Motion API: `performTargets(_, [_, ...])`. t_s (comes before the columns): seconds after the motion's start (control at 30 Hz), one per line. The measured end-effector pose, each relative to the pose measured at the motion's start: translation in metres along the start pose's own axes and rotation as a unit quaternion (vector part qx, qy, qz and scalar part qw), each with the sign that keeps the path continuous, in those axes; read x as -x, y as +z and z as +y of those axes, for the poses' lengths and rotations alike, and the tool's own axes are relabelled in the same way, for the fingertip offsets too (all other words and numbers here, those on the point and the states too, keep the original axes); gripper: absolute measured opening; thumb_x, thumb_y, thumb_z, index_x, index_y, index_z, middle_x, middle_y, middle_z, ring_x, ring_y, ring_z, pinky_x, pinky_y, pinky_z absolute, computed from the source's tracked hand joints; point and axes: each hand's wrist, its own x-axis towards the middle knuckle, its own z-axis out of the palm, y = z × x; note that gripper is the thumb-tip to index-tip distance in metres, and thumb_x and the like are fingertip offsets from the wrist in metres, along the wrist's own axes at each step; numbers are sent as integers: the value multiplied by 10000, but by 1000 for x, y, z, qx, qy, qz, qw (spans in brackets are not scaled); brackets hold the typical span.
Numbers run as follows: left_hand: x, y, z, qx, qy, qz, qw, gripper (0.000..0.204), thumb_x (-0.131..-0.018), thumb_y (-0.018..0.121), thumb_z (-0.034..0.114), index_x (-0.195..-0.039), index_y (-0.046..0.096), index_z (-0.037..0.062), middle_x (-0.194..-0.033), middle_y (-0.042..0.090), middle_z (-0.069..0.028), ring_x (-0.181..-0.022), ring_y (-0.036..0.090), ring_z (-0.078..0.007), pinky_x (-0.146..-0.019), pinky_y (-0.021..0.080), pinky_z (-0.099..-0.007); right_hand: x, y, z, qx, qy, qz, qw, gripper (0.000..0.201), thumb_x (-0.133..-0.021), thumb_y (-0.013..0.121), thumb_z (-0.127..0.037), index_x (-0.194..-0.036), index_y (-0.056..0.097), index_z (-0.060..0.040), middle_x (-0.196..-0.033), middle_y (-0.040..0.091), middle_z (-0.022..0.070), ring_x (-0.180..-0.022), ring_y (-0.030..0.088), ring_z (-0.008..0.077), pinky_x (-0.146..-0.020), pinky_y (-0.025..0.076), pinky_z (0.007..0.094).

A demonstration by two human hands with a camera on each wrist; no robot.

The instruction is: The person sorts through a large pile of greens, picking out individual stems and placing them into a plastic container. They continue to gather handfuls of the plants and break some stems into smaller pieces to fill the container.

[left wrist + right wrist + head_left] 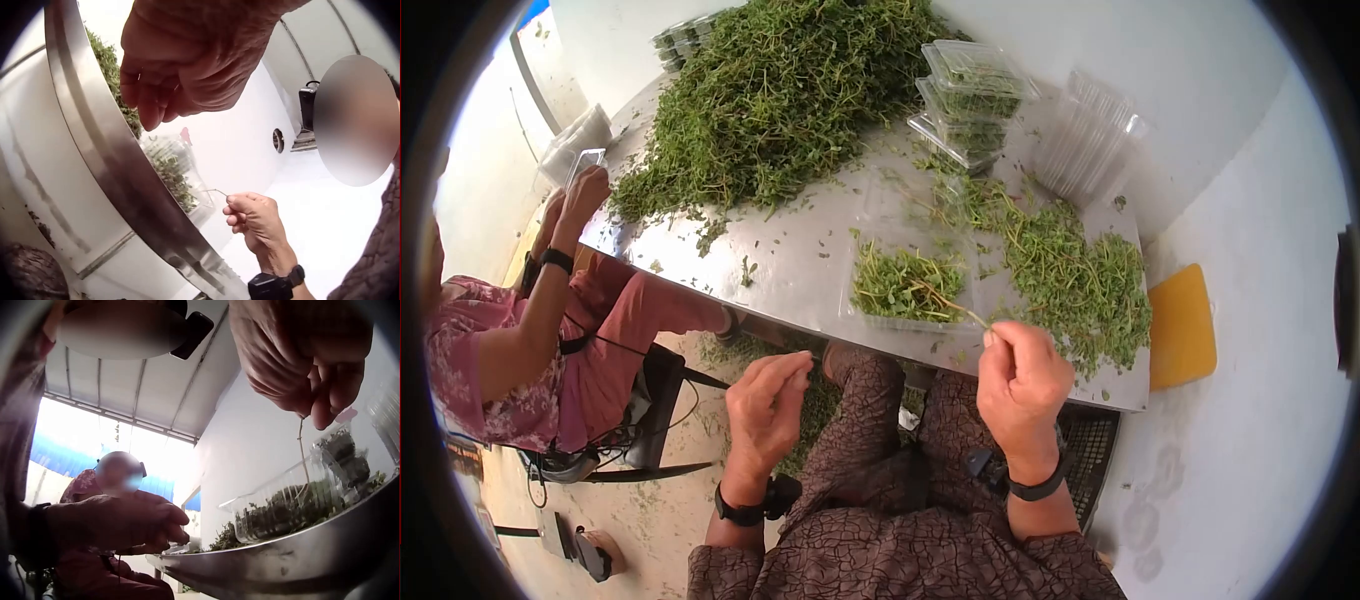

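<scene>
My right hand (1028, 385) pinches one end of a thin, pale stem (962, 311) between thumb and fingertips. The stem slants down into a clear plastic clamshell box (920, 323) at the table's near edge. Leafy green sprigs (895, 285) fill much of the box, and its lid stands back. In the right wrist view, the stem (301, 450) hangs from the fingers down to the box. My left hand (768, 405) is raised in front of the table, apart from the box. Its fingers (150, 103) are loosely bent, with nothing visible between them.
A large heap of greens (770, 100) covers the table's back. Loose sprigs (1070, 270) lie right of the box. Filled boxes (975, 100) and nested empty ones (1090, 135) stand behind. At left, another person (550, 350) sits holding a clear box. A yellow board (1183, 325) stands beside the table.
</scene>
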Motion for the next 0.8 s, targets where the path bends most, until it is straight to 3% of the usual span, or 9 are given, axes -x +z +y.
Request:
performTargets(0.1, [-9, 11, 12, -20, 103, 7, 994, 218, -846, 620, -77, -1042, 681, -5, -937, 689, -142, -750, 681, -210, -656, 552, -294, -6, -5, 0, -16, 17, 25, 999, 145, -783, 672, 78, -887, 625, -11, -698, 605, 110, -486, 540, 192, -455, 414, 277])
performTargets(0.33, [-21, 23, 31, 39, 189, 24, 981, 269, -836, 618, -84, -1089, 670, -6, -1024, 674, -176, -739, 677, -189, -647, 549, -286, -8, -26, -14, -121, 74, 37, 989, 125, -787, 659, 72, -887, 629, 5, -721, 622, 91, -523, 532, 117, -475, 406, 233])
performTargets(0.4, [-22, 23, 41, 62, 183, 25, 981, 314, -796, 646, -88, -1097, 670, 0, -1034, 675, -168, -765, 675, -205, -664, 551, -293, -7, -33, -19, -129, 79, 17, 988, 124, -782, 663, 67, -887, 634, 7, -711, 623, 80, -527, 532, 112, -484, 399, 220])
performTargets(0.47, [-22, 22, 44, 83, 176, 28, 980, 362, -756, 674, -92, -1105, 670, 6, -1045, 675, -161, -792, 673, -222, -680, 552, -300, -6, -36, -21, -173, 51, -39, 983, 82, -858, 583, 85, -934, 605, 64, -807, 628, 115, -586, 588, 94, -531, 470, 207])
performTargets(0.53, [-21, 22, 45, 105, 194, 6, 975, 270, -879, 633, 59, -1137, 649, -19, -1126, 643, -218, -691, 671, -171, -634, 542, -277, -6, -32, -26, -211, 85, -36, 973, 94, -818, 632, 65, -906, 626, 31, -756, 630, 100, -549, 563, 109, -503, 436, 221])
performTargets(0.6, [-18, 22, 49, 137, 166, -3, 977, 286, -874, 641, 69, -1147, 646, -15, -1112, 651, -206, -680, 667, -162, -625, 536, -270, -6, -27, -34, -249, 119, -31, 961, 115, -778, 681, 46, -877, 646, -1, -705, 633, 85, -511, 537, 124, -475, 402, 234])
performTargets(0.67, [-16, 20, 49, 166, 138, -10, 976, 301, -870, 649, 79, -1157, 643, -11, -1099, 659, -193, -669, 662, -153, -617, 530, -263, -8, -22, -45, -246, 90, -128, 956, 132, -760, 693, 44, -875, 652, -9, -717, 642, 96, -499, 561, 165, -475, 430, 250])
performTargets(0.73, [-13, 16, 45, 178, 103, -33, 978, 252, -870, 636, 57, -1111, 667, -10, -962, 692, -138, -620, 644, -124, -572, 510, -251, -5, -4, -49, -242, -12, -123, 962, 175, -737, 695, 50, -895, 648, -8, -723, 646, 96, -538, 622, 235, -487, 485, 312])
performTargets(0.8, [-4, 6, 34, 170, 68, -71, 980, 250, -835, 650, 16, -1082, 683, 1, -906, 695, -123, -640, 652, -149, -587, 512, -266, 1, 6, -51, -262, -39, -150, 952, 180, -746, 714, 28, -908, 644, -8, -761, 655, 97, -579, 643, 240, -512, 506, 321])
